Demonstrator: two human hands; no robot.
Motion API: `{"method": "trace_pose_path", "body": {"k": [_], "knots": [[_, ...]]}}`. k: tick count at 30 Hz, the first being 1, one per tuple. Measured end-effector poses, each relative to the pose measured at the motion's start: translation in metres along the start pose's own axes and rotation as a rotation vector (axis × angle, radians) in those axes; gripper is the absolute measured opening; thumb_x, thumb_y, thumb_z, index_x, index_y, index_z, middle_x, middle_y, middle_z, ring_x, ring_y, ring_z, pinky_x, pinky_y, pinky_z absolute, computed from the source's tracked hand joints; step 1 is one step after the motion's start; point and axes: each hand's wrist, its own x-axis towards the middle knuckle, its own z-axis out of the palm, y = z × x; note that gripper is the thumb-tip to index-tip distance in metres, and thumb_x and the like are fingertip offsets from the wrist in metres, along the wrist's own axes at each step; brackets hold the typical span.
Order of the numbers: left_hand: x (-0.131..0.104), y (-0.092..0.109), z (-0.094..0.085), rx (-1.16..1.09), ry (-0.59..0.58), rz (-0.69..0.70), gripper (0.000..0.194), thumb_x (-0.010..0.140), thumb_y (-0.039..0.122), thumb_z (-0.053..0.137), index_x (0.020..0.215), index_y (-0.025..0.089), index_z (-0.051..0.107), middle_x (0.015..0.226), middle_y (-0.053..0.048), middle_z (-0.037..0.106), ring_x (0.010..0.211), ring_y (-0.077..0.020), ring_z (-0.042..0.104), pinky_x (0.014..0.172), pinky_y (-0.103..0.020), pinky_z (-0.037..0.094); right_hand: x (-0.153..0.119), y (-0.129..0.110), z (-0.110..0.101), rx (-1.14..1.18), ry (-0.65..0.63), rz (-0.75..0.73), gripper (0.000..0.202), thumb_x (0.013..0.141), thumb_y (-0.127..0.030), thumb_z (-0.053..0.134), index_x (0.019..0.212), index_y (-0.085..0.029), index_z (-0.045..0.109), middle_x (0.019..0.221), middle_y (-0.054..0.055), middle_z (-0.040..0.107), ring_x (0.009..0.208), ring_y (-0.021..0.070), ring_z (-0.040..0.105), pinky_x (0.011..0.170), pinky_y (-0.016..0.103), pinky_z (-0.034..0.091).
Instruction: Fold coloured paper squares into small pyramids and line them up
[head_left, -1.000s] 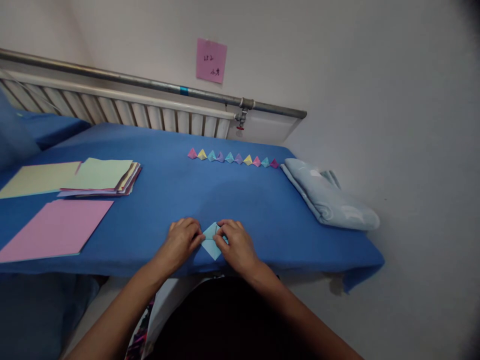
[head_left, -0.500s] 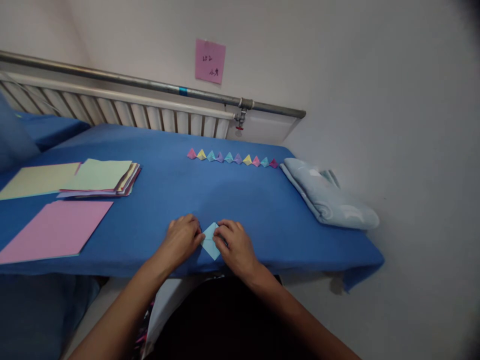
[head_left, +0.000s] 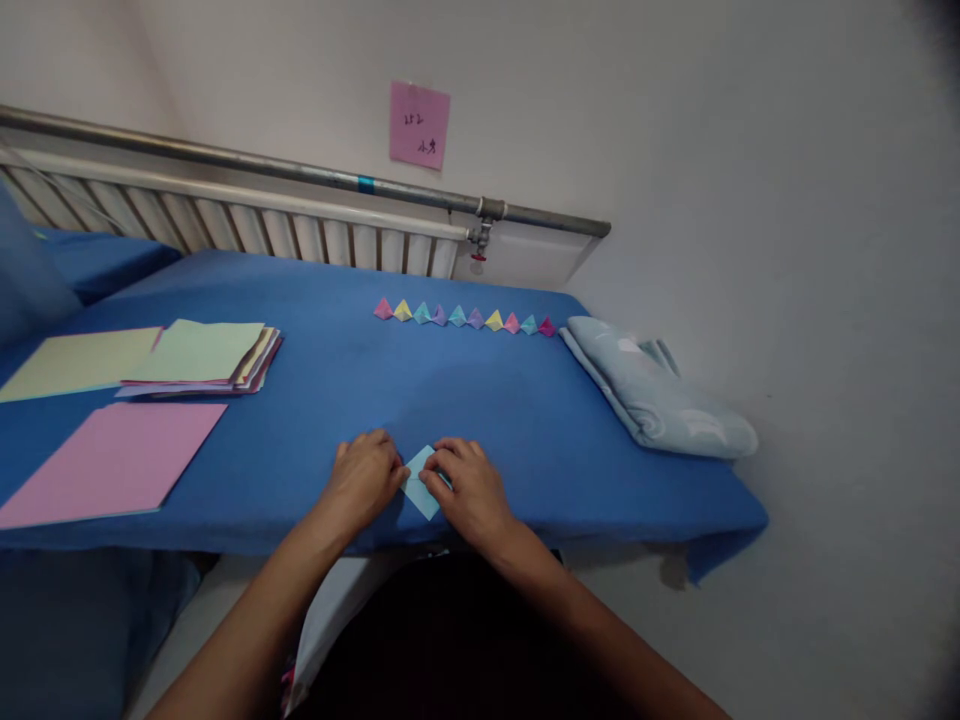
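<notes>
A small light-blue folded paper [head_left: 421,497] lies on the blue cloth near its front edge, one corner pointing toward me. My left hand [head_left: 367,470] pinches its left corner between thumb and fingers. Over its right half rests my right hand [head_left: 469,487], fingers curled and thumb and fingertips pressed on the paper near its middle. That hand hides the right corner. Beyond both hands, a row of several small folded paper shapes [head_left: 458,316] in pink, yellow, blue and purple stretches across the cloth.
On the left lie a stack of coloured paper [head_left: 202,352], yellow-green sheets [head_left: 79,362] and pink sheets [head_left: 112,458]. A folded pale-blue blanket [head_left: 660,395] sits at the right end. Behind the blue-covered surface [head_left: 322,370] run a radiator [head_left: 285,232] and a pipe with a valve [head_left: 481,240].
My right thumb and fingertips have slid slightly left over the light-blue paper, toward its middle. My left hand stays at the left corner.
</notes>
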Motion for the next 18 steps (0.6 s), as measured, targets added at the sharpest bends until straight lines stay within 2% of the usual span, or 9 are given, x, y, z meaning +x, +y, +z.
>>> {"method": "trace_pose_path", "body": {"k": [5,9,18], "knots": [[-0.001,0.0,0.003,0.002,0.029,-0.013,0.018,0.082,0.028,0.052,0.071,0.018,0.062,0.083,-0.007,0.063,0.081,-0.0236,0.059,0.072,-0.038,0.042,0.001,0.0,0.0,-0.005,0.001,0.013,0.007,0.084,-0.026,0.061,0.082,-0.023,0.066,0.103,0.004,0.062,0.097,0.02,0.053,0.083,0.033,0.043],[-0.002,-0.002,0.004,0.009,0.04,-0.019,0.018,0.082,0.029,0.053,0.072,0.018,0.063,0.084,-0.008,0.063,0.082,-0.0252,0.059,0.071,-0.039,0.042,0.001,0.001,0.001,-0.004,0.006,-0.007,0.007,0.084,-0.029,0.062,0.082,-0.022,0.066,0.104,0.004,0.062,0.097,0.0203,0.053,0.084,0.033,0.042],[-0.011,-0.014,-0.001,0.054,0.086,-0.054,0.028,0.081,0.045,0.056,0.071,0.02,0.063,0.082,-0.005,0.059,0.08,-0.0233,0.054,0.07,-0.036,0.039,0.006,0.002,-0.002,0.009,-0.051,0.016,0.004,0.081,-0.026,0.065,0.081,-0.022,0.065,0.103,0.003,0.061,0.094,0.0188,0.053,0.083,0.033,0.041]]}}
